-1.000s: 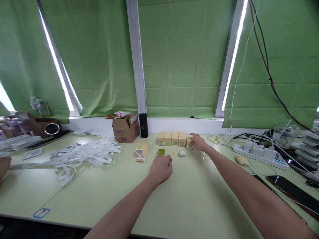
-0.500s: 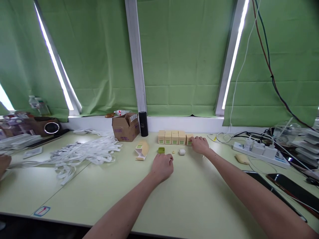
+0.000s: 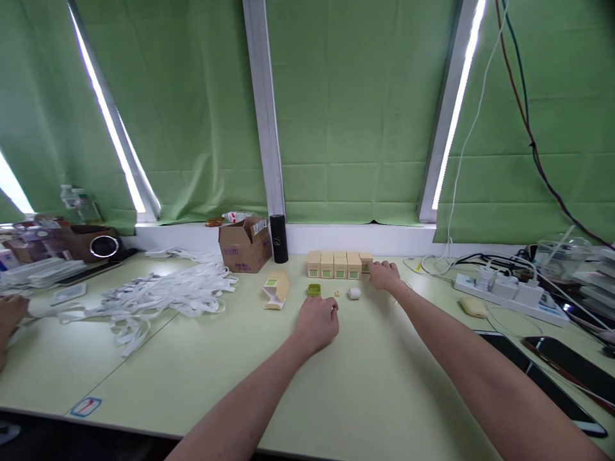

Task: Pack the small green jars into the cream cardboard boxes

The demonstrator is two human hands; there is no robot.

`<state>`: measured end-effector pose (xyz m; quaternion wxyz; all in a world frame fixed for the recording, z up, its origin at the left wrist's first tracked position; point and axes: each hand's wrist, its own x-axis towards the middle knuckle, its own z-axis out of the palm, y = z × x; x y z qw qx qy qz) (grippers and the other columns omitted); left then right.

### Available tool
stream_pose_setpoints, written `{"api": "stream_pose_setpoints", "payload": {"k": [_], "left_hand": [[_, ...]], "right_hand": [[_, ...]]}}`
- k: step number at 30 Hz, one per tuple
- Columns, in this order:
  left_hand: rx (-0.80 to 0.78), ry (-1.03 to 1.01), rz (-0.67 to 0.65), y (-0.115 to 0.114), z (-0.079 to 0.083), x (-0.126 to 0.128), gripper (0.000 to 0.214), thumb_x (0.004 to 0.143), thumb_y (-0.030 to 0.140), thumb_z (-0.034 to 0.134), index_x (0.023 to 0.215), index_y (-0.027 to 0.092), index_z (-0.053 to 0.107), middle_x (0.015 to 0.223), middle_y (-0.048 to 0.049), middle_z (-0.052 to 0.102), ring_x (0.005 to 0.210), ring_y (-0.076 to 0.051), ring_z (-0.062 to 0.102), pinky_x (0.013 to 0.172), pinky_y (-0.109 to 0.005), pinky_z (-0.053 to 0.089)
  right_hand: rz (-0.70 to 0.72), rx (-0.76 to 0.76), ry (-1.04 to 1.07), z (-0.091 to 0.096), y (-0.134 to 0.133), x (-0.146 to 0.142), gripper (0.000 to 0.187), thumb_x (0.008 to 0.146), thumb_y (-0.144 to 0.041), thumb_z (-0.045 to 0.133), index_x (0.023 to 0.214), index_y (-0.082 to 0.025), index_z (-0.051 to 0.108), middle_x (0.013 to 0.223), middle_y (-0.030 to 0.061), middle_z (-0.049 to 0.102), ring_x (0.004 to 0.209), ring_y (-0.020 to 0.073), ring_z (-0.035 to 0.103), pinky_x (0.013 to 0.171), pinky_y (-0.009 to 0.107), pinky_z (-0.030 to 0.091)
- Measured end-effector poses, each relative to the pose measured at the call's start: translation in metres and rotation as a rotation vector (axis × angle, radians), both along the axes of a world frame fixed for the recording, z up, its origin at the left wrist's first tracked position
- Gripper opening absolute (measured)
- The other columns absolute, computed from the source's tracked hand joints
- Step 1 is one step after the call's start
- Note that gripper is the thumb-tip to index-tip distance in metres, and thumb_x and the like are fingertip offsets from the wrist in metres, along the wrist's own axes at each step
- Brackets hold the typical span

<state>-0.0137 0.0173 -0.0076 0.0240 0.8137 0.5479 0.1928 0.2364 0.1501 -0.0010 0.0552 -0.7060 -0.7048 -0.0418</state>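
Note:
My right hand (image 3: 384, 275) reaches to the right end of a row of small tan boxes (image 3: 334, 264) with green labels. Its fingers are closed on the end box (image 3: 366, 260), which stands against its neighbour and is partly covered by my fingertips. On the table in front, my left hand (image 3: 317, 323) rests with curled fingers, and nothing shows in it. Just beyond it sits a small green tray (image 3: 314, 290). A tiny yellow piece (image 3: 337, 293) and a white rounded object (image 3: 354, 293) lie between my hands. To the left is an opened tan carton (image 3: 276, 291) on its side.
A brown cardboard box (image 3: 245, 246) and a black cylinder (image 3: 278, 239) stand at the back. White straps (image 3: 177, 291) are heaped left, near another person's hand (image 3: 12, 314). On the right are a power strip (image 3: 509, 294), cables, and dark phones or tablets (image 3: 542, 384).
The end box has moved back and slightly left with my right hand, nearly into line with the row. My left hand stays about where it was. The other person's hand shows more.

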Motion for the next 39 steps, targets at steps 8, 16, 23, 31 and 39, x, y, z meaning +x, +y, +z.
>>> {"api": "stream_pose_setpoints", "payload": {"k": [8, 16, 23, 31, 39], "left_hand": [[-0.007, 0.006, -0.008, 0.001, 0.000, 0.000, 0.028, 0.093, 0.019, 0.049, 0.098, 0.018, 0.077, 0.094, -0.0154, 0.075, 0.092, -0.033, 0.067, 0.085, -0.043, 0.047], [0.075, -0.059, 0.051, 0.012, -0.003, -0.006, 0.028, 0.091, 0.014, 0.049, 0.102, 0.018, 0.075, 0.098, -0.0154, 0.073, 0.105, -0.032, 0.064, 0.091, -0.042, 0.044], [0.051, -0.090, 0.337, 0.035, 0.010, -0.024, 0.052, 0.087, 0.019, 0.056, 0.139, 0.017, 0.057, 0.139, -0.0183, 0.061, 0.136, -0.039, 0.043, 0.107, -0.049, 0.036], [-0.195, -0.094, 0.346, 0.070, 0.004, -0.032, 0.069, 0.083, 0.023, 0.063, 0.151, 0.016, 0.047, 0.152, -0.0202, 0.052, 0.145, -0.042, 0.037, 0.113, -0.054, 0.034], [-0.104, -0.124, 0.197, 0.062, 0.006, -0.024, 0.049, 0.086, 0.025, 0.064, 0.135, 0.023, 0.062, 0.142, -0.0110, 0.064, 0.142, -0.034, 0.040, 0.114, -0.047, 0.033]], "right_hand": [[0.011, 0.196, 0.017, 0.006, -0.055, -0.013, 0.041, 0.089, -0.007, 0.048, 0.127, -0.015, 0.061, 0.131, 0.0196, 0.064, 0.127, 0.0319, 0.052, 0.101, 0.041, 0.032], [0.180, 0.082, 0.067, -0.011, -0.135, -0.055, 0.015, 0.097, -0.022, 0.051, 0.106, -0.022, 0.063, 0.096, 0.0083, 0.076, 0.082, 0.0253, 0.071, 0.066, 0.031, 0.036], [0.306, 0.044, 0.121, -0.017, -0.172, -0.076, 0.013, 0.101, -0.023, 0.047, 0.103, -0.021, 0.060, 0.102, 0.0090, 0.076, 0.084, 0.0227, 0.072, 0.064, 0.030, 0.031], [0.318, 0.056, 0.129, -0.017, -0.170, -0.072, 0.015, 0.101, -0.024, 0.047, 0.105, -0.021, 0.061, 0.105, 0.0070, 0.076, 0.087, 0.0230, 0.072, 0.063, 0.030, 0.030], [0.311, 0.062, 0.220, -0.018, -0.169, -0.067, 0.021, 0.099, -0.023, 0.050, 0.118, -0.023, 0.060, 0.116, 0.0079, 0.075, 0.095, 0.0236, 0.071, 0.070, 0.031, 0.037]]}}
